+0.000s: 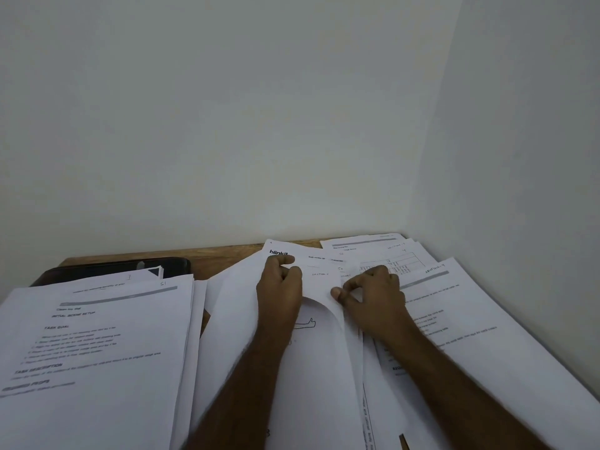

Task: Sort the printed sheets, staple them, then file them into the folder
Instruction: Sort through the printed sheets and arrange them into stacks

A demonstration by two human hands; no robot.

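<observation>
Printed sheets cover the wooden table (227,253). My left hand (280,287) grips the top edge of a white sheet (233,319) in the middle pile, lifting it so it curls. My right hand (373,290) pinches the edge of a sheet (328,352) beside it, thumb against fingers. Under them lies a page with a "blinkit" heading (292,251). A thick stack (97,345) with printed text lies at the left. More sheets (470,319) fan out at the right. A black folder (113,267) sits behind the left stack. No stapler shows.
Pale walls (292,125) meet in a corner at the table's far right. A strip of bare wood shows along the back edge, and a small gap of wood (205,319) between the left stack and the middle pile.
</observation>
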